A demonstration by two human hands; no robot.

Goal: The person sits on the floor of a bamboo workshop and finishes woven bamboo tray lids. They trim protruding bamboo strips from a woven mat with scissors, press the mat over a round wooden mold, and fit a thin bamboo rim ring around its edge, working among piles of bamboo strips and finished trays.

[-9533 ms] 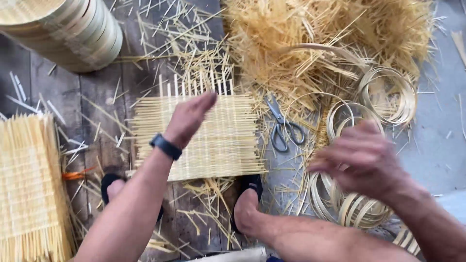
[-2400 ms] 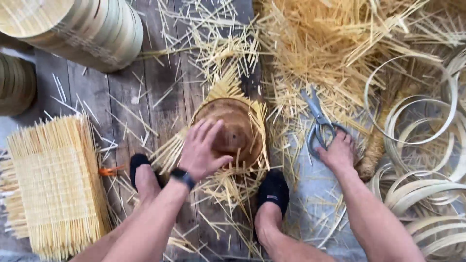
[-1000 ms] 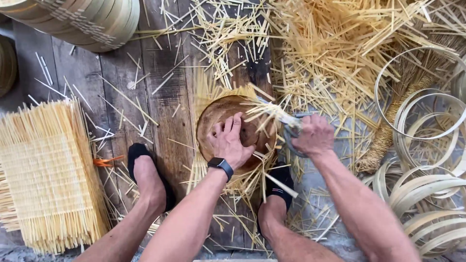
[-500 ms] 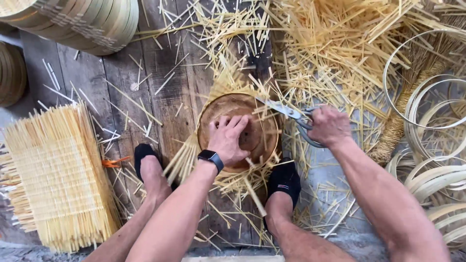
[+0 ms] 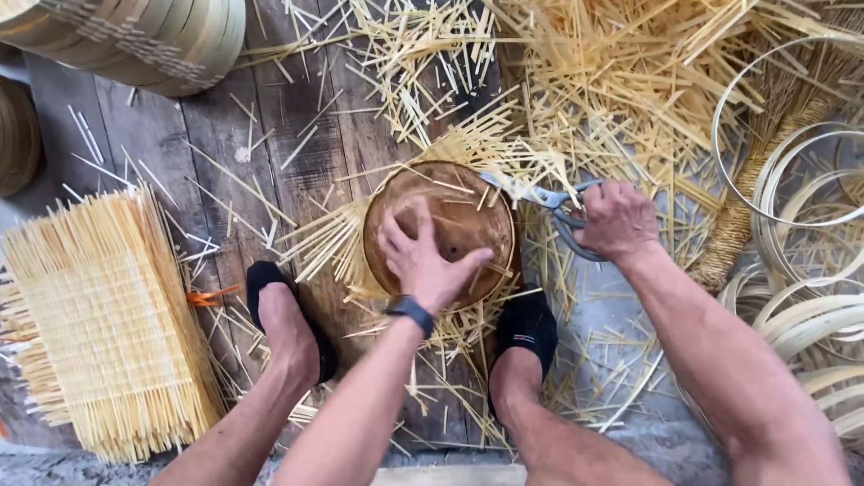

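From the head camera, everything is placed against the round wooden form (image 5: 441, 232), a brown disc lying flat on the plank floor (image 5: 207, 153) between the person's two feet in black slippers. A woven mat of pale bamboo strips (image 5: 360, 238) is pinned under the disc, its loose ends fanning out past the rim on every side. The left hand (image 5: 423, 261) lies flat on top of the disc, fingers (image 5: 396, 243) spread wide and pressing down, a dark watch on the wrist just below the disc's near edge. The right hand (image 5: 616, 218) sits just off the disc's right rim, its fingers curled tight through the handles of a pair of scissors (image 5: 540, 200). The blades point leftward, their long axis running nearly level, and the tips reach the disc's upper right edge among the projecting strips; whether the blades are parted cannot be told. So the right hand is the nearer one to the strip ends at that rim. Left of the disc, well apart, lies a stack of untrimmed square mats (image 5: 99, 324); right of it lie coiled bamboo hoops (image 5: 792, 189); above it, heaped offcuts (image 5: 621, 72)
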